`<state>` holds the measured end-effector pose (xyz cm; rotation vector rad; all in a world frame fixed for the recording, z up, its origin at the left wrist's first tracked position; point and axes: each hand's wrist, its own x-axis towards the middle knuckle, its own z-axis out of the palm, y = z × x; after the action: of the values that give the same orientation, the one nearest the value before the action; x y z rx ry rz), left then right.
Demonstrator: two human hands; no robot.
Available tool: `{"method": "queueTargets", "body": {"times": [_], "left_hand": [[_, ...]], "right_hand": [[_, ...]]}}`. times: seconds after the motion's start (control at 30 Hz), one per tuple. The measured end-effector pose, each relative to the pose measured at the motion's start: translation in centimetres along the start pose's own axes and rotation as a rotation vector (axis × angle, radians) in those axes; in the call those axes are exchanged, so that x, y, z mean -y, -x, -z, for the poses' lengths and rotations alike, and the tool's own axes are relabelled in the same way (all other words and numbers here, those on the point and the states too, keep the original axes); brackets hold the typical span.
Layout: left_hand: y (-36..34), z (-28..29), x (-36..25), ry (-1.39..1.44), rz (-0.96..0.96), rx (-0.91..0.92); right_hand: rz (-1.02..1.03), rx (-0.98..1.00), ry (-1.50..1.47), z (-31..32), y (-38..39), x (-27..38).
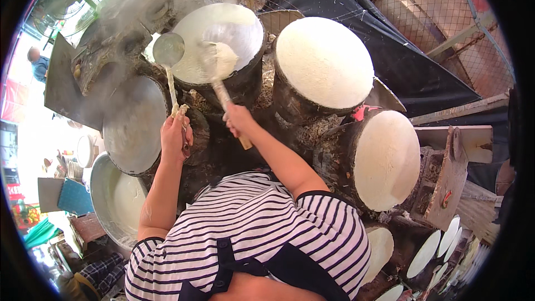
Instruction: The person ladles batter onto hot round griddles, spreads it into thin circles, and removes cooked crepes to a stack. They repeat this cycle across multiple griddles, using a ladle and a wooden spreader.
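My left hand [177, 134] is closed around the thin handle of a metal ladle [168, 49], its round bowl raised at the near left rim of a round pan [245, 28]. A pale, batter-like layer coats part of that pan. My right hand [239, 121] grips the wooden handle of a scraper [221, 93], whose head is smeared by motion over the pan. A pale, thick clump [225, 59] lies at the scraper's head; whether it sticks to it I cannot tell. Pale residue clings to the ladle handle by my left fingers.
A steaming grey pan [135, 125] stands left. To the right are two round tops with whitish layers, one farther [323, 61], one nearer [387, 160]. A metal basin [97, 189] of pale liquid sits at lower left. A person [39, 66] is far left; white discs [423, 253] stand lower right.
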<state>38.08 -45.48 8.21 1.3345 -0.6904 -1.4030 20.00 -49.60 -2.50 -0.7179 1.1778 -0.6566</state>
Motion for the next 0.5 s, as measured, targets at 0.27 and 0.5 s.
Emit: {"method": "queueTargets", "body": {"times": [0.27,0.5], "left_hand": [[-0.4,-1.3,0.0,-0.002,-0.009,-0.048],[-0.3,-3.3,0.1,0.026,-0.008,-0.07]], "right_hand": [[0.074,-0.135,0.407,7.4,-1.7,3.4],[0.593,-0.101,0.929,7.7,-3.8,-2.5]]}}
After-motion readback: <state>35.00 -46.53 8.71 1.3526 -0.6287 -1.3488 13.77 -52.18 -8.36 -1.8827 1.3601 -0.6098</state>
